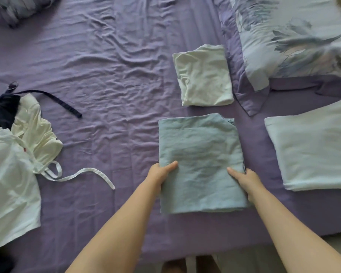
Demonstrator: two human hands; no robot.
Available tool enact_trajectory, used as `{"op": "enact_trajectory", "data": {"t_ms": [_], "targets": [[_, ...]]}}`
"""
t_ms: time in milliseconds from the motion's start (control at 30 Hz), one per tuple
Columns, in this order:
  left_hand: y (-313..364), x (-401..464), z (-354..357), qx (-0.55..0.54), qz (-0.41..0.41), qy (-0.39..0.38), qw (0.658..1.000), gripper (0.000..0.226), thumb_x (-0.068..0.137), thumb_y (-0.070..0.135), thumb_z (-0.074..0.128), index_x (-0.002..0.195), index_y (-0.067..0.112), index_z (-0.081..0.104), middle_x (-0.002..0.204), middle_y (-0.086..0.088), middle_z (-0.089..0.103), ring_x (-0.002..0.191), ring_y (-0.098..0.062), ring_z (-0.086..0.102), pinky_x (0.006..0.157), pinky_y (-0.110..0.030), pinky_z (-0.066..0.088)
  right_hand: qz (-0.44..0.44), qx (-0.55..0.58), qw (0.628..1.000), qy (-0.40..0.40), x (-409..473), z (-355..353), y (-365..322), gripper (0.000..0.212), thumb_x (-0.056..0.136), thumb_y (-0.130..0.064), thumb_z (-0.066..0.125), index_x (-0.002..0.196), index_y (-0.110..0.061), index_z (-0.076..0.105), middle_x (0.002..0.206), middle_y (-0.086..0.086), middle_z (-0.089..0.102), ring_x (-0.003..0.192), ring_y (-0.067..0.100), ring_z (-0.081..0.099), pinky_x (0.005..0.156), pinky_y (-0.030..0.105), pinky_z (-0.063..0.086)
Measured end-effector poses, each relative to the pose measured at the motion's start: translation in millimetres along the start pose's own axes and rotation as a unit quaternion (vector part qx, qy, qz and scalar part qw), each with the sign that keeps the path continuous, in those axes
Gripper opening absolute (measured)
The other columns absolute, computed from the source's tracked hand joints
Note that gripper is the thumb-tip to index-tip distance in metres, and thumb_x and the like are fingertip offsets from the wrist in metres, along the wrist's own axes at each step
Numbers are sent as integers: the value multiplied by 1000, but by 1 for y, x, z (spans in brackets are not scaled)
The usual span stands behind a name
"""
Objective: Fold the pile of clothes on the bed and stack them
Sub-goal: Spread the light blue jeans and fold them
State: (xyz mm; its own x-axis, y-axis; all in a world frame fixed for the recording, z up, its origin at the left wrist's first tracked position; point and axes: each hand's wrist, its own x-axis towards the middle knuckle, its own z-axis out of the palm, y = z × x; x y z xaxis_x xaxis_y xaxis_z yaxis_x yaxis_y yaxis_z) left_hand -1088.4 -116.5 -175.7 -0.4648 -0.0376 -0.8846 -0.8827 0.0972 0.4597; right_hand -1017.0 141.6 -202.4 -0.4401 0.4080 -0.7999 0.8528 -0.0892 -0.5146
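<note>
On the purple bed [110,62], both hands grip a folded blue garment [201,164] by its sides: left hand [161,174] and right hand [246,180], thumbs on top, fingers tucked beneath, apparently to lift it whole. Folded white pieces [203,75] lie beyond; the unfolded pile [18,154] waits far left.

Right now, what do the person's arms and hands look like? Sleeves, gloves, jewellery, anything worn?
Two bare forearms enter from the bottom edge. No sleeves show anywhere along them, so any sleeve ends out of frame. The left hand and the right hand wear no gloves. No watch, bracelet or band at either wrist. No ring on the fingers that show; most are tucked out of sight. No markings or cables.
</note>
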Motion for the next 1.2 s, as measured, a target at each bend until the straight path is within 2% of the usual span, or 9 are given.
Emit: {"op": "enact_trajectory", "data": {"t_ms": [67, 167, 233, 367, 500, 633, 867, 1067, 1200], "targets": [[4, -6, -2, -11, 20, -17, 1000, 34, 81, 21, 75, 111, 7, 65, 88, -3, 73, 76, -19, 70, 61, -29, 56, -22, 21, 999, -19, -6, -4, -3, 19, 81, -16, 74, 93, -12, 60, 100, 11, 68, 78, 19, 65, 63, 29, 50], [15, -26, 2, -19, 46, -25, 998, 28, 84, 20, 72, 109, 9, 64, 92, -5, 72, 78, -22, 69, 64, -31, 56, -107, -1, 994, 6, -26, -14, -15, 18, 81, -15, 73, 88, -19, 58, 94, 3, 67, 75, 8, 62, 57, 23, 47], [25, -44, 8, -30, 57, -37, 997, 25, 86, 17, 70, 109, 10, 62, 92, -6, 72, 76, -22, 69, 62, -31, 55, -146, -20, 989, 25, -41, -26, -28, 18, 80, -17, 74, 89, -21, 58, 93, 1, 66, 76, 8, 62, 63, 26, 48], [53, -82, 32, -22, 90, -96, 991, 27, 90, 9, 63, 117, 8, 58, 96, -8, 69, 77, -22, 67, 62, -33, 56, -189, -44, 979, 61, -65, -68, -57, 21, 81, -22, 73, 97, -15, 63, 96, 6, 69, 89, 25, 65, 84, 40, 53], [78, -111, 75, -1, 112, -189, 976, 41, 88, -8, 56, 127, 5, 51, 115, -15, 64, 94, -30, 64, 85, -45, 53, -215, -58, 970, 97, -77, -128, -80, 22, 81, -27, 73, 98, -17, 64, 96, 6, 70, 88, 26, 66, 83, 41, 54], [93, -127, 131, 37, 99, -244, 964, 61, 82, -20, 48, 128, 20, 46, 120, -9, 62, 101, -28, 60, 87, -45, 51, -224, -73, 964, 126, -71, -196, -95, 38, 81, -32, 72, 110, -10, 63, 101, 4, 67, 95, 26, 63, 89, 42, 51], [92, -123, 247, 81, 82, -248, 962, 71, 77, -20, 45, 127, 30, 46, 101, 2, 63, 87, -20, 60, 78, -38, 52, -228, -88, 958, 150, -25, -303, -103, 20, 82, -28, 72, 94, -18, 60, 91, 1, 64, 86, 23, 61, 75, 32, 45], [77, -106, 324, 77, 56, -245, 965, 71, 75, -18, 46, 120, 36, 49, 105, 3, 64, 92, -21, 61, 75, -38, 55, -201, -90, 967, 125, 27, -364, -92, 20, 81, -26, 73, 95, -14, 63, 88, 1, 67, 84, 23, 65, 80, 40, 53], [68, -91, 350, 83, 43, -214, 972, 65, 76, -18, 45, 118, 33, 49, 106, 1, 61, 92, -21, 58, 77, -39, 52, -199, -94, 968, 123, 57, -377, -80, 19, 82, -24, 73, 93, -14, 63, 92, 5, 68, 79, 20, 62, 72, 33, 48]]}}
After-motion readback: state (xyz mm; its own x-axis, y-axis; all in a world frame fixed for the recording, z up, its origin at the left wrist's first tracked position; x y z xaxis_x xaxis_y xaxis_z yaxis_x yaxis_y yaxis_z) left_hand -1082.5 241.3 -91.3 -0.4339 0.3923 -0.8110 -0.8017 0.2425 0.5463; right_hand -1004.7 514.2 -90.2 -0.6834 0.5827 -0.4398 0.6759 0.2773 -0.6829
